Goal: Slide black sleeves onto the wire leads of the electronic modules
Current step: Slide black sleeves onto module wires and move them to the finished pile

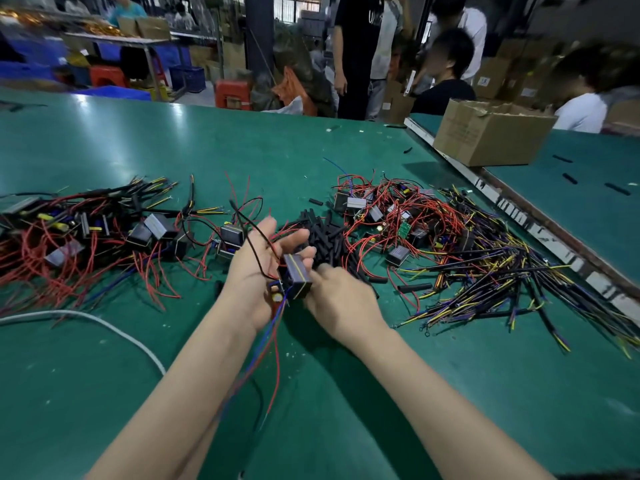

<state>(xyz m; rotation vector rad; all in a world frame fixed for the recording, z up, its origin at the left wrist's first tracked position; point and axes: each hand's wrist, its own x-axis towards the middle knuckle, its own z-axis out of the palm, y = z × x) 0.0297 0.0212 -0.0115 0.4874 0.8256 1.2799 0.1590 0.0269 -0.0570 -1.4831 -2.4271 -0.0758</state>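
Your left hand [258,268] grasps one module [294,277], your right hand [341,301] touches it with fingers hidden, grip indeterminate, before one sleeve pile [327,242] between two module heaps.

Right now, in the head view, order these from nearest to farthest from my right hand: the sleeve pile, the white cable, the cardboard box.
From the right hand:
1. Sleeve pile, just beyond the fingers, centre of the table.
2. White cable, off to the left, near edge.
3. Cardboard box, far right, on the next table.
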